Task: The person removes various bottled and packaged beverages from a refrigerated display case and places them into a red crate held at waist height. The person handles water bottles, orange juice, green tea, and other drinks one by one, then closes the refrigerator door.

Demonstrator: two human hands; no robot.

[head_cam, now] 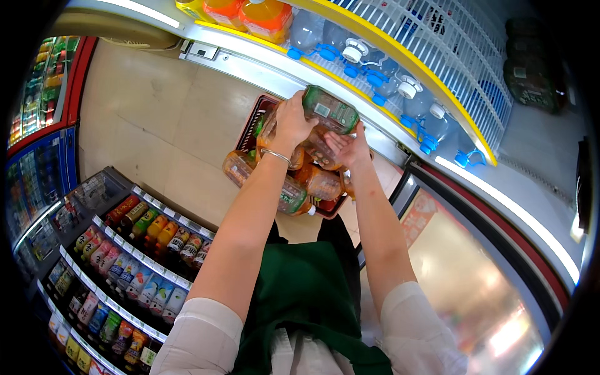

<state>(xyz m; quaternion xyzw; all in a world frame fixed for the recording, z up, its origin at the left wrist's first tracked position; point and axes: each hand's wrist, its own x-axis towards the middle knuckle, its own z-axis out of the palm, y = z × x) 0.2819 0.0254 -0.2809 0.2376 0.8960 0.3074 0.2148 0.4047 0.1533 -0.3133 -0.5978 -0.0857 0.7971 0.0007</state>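
A large plastic bottle with a green label (330,110) lies sideways between my hands, above a red plastic basket (253,124). My left hand (293,119) grips its left end, with a silvery bangle on that wrist. My right hand (349,145) supports its right end from below, palm up and fingers spread. Several large drink bottles fill the basket, among them an orange-brown bottle (318,180) and a green-labelled bottle (293,194) with a white cap that rests across the near rim.
Ahead is an open cooler with a yellow-edged wire shelf (440,56), clear bottles with blue handles (384,79) and orange juice bottles (267,18). Its glass door (450,262) stands at the right. A drinks rack (136,262) is at the lower left, beyond the tiled floor (154,117).
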